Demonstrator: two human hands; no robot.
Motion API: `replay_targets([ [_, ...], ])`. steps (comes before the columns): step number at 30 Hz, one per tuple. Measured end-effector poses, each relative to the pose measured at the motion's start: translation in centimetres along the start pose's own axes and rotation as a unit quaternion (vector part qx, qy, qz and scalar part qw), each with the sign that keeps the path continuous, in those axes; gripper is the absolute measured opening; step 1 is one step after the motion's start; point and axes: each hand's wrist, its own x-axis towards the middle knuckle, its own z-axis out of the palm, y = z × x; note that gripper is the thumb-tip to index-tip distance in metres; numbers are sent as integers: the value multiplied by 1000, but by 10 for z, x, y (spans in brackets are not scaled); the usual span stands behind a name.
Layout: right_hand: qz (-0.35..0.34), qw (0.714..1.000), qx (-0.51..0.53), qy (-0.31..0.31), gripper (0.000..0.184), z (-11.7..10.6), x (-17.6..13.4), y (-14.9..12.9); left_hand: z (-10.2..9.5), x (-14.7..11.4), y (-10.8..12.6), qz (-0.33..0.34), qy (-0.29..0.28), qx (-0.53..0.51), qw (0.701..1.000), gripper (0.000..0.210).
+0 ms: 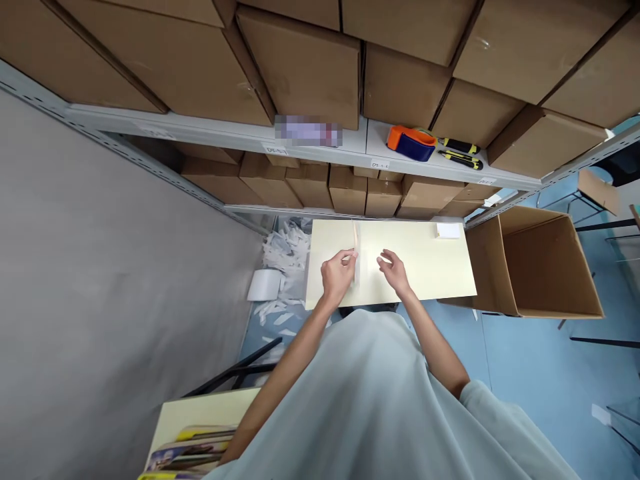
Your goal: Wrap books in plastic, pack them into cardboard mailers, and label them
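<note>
Thin strip (355,233) (pale), jutting beyond pinching left hand (339,275), right hand (395,271) apart

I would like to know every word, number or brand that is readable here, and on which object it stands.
Shelf label below the pixelated patch, label here: "D" first; the rest is too small to read surely.
Shelf label near the orange-and-blue object, label here: also "D" first, rest unclear.
Label farthest right: unreadable.
Colourful packs: too blurred.
No brand is readable.
</note>
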Motion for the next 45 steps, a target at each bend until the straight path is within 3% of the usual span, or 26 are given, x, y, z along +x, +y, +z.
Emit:
replay_targets([
  [4,-5,994,59,-92,60,45,-21,-10,5,-17,5,80,-48,41,995,27],
  [7,-37,998,42,-22,52,57,-27,-15,11,-30,9,121,-97,54,986,32],
  [10,-40,998,16,37,54,42,-22,-19,9,-29,7,129,-186,-21,974,31],
  [12,-38,999,3,24,57,22,-18,-23,2,-19,0,90,-186,-87,974,30],
  [15,-21,999,4,-37,60,-7,-18,-33,-9,3,-16,-34,-57,-121,990,38],
  [16,-14,998,10,-61,59,-15,-20,-38,-11,9,-21,-89,-44,-138,986,44],
  [18,6,994,32,-108,58,-27,-22,-47,-12,17,-27,-182,-116,-213,953,54],
  [21,42,982,85,-161,56,-38,-22,-57,-5,14,-25,-243,-261,-351,866,62],
  [24,61,972,141,-176,53,-46,-16,-62,6,6,-15,-261,-263,-407,835,58],
  [34,66,970,172,-159,54,-71,17,-64,36,16,13,-261,-221,-415,843,56],
  [36,52,981,123,-141,54,-78,24,-65,40,17,18,-258,-210,-407,851,61],
  [39,-19,1000,2,-21,51,-88,30,-70,46,17,25,-251,-181,-391,867,71],
  [41,-87,993,-61,48,47,-94,30,-76,49,16,28,-238,-160,-376,881,75],
  [45,-133,983,-125,6,40,-94,25,-85,53,14,37,-201,-129,-344,908,75],
])
